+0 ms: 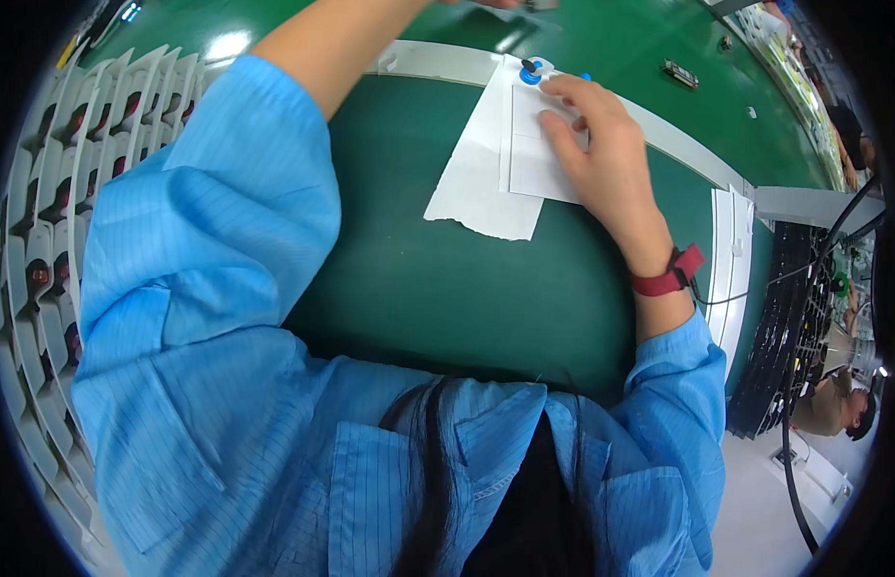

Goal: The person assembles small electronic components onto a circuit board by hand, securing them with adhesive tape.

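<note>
My right hand (601, 139) hovers over or rests on a small stack of white paper sheets (534, 159); its fingers are apart and slightly bent, with nothing visible in them. By its fingertips is a small blue round piece with a black top (531, 71), at the sheets' far end. A larger white sheet with a torn near edge (472, 192) lies beneath the stack. My left arm reaches far forward, and only a bit of my left hand (500, 3) shows at the top edge. Beside it is a blurred greyish thing (541, 5), cut off by the edge; whether the hand holds it is unclear.
The dark green mat (399, 260) covers the near worktop, bordered by a white strip (428, 60). Beyond lies a shiny green surface with a small electronic part (680, 74). White racks (49, 231) stand left; black trays (779, 327) and a dark cable (794, 452) are right, with people beyond.
</note>
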{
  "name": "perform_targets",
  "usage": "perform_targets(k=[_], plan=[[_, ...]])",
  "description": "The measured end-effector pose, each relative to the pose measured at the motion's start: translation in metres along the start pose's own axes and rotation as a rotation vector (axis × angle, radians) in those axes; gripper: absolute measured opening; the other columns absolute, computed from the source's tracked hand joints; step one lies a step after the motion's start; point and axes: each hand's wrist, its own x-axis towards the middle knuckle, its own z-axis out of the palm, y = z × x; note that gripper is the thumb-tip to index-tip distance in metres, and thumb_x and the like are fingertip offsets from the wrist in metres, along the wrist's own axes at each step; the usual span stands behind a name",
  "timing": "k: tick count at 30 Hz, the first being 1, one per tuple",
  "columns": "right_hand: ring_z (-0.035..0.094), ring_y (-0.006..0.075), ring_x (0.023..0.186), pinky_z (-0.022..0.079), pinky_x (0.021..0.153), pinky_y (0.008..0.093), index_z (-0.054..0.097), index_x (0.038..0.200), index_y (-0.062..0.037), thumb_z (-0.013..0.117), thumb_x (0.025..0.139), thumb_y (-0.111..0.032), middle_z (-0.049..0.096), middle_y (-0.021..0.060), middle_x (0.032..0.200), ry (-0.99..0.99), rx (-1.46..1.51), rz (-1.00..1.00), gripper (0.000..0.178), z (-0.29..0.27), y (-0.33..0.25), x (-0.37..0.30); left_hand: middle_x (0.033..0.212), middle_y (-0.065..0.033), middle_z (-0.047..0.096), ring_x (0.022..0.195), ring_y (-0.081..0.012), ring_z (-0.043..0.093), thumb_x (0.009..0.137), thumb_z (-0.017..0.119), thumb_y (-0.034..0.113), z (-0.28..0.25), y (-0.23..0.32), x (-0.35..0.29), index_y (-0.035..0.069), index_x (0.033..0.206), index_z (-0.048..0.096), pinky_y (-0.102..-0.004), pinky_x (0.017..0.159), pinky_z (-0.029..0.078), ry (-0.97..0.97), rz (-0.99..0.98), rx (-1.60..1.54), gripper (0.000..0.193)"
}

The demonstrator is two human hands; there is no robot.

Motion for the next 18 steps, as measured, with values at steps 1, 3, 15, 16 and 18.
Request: perform_targets(k=[1, 3, 15, 16, 18], plan=[[0.056, 0.0286, 0.084, 0.046, 0.076, 0.0363, 0.059, 0.094, -0.0013, 0.059, 0.075, -0.004, 0.061, 0.0134, 0.095, -0.008, 0.01, -0.007, 0.02, 0.008, -0.003, 0.0, 0.082, -0.0116, 0.064, 0.059, -0.0157, 0.058, 0.077, 0.058, 0.014, -0.021, -0.019, 0.007, 0.002, 0.095, 0.063, -0.0248, 0.052, 0.049, -0.036, 0.003, -0.02, 0.022], [0.055, 0.0312, 0.088, 0.044, 0.081, 0.0389, 0.058, 0.096, -0.0015, 0.058, 0.074, -0.002, 0.06, 0.0151, 0.095, 0.03, -0.253, -0.142, 0.021, 0.015, -0.006, -0.001, 0.083, -0.0092, 0.064, 0.057, -0.0141, 0.056, 0.077, 0.06, 0.017, -0.032, -0.032, 0.001, 0.003, 0.098, 0.063, -0.0236, 0.051, 0.047, -0.089, 0.008, -0.052, 0.025], [0.057, 0.0181, 0.072, 0.047, 0.068, 0.0277, 0.052, 0.089, -0.0015, 0.068, 0.065, -0.004, 0.06, 0.0084, 0.082, -0.402, 0.118, 0.371, 0.029, -0.006, 0.006, 0.049, 0.074, -0.0229, 0.061, 0.077, -0.0336, 0.062, 0.07, 0.058, 0.007, -0.002, -0.023, -0.036, -0.004, 0.071, 0.063, -0.0397, 0.07, 0.049, 0.225, 0.79, 1.291, 0.012], [0.057, 0.0177, 0.072, 0.047, 0.068, 0.0272, 0.051, 0.088, -0.0017, 0.068, 0.065, -0.005, 0.06, 0.008, 0.082, -0.412, 0.062, 0.399, 0.03, -0.005, 0.005, 0.049, 0.074, -0.0231, 0.061, 0.075, -0.034, 0.062, 0.07, 0.057, 0.007, 0.0, -0.023, -0.037, -0.004, 0.071, 0.063, -0.0399, 0.069, 0.049, 0.25, 0.792, 1.258, 0.012], [0.057, 0.0194, 0.072, 0.047, 0.067, 0.0283, 0.051, 0.087, -0.0019, 0.066, 0.065, -0.003, 0.06, 0.0089, 0.082, -0.369, 0.131, 0.434, 0.027, -0.002, 0.009, 0.046, 0.074, -0.0233, 0.061, 0.073, -0.0344, 0.062, 0.07, 0.056, 0.007, 0.002, -0.024, -0.037, -0.004, 0.07, 0.063, -0.04, 0.068, 0.05, 0.268, 0.792, 1.223, 0.013]])
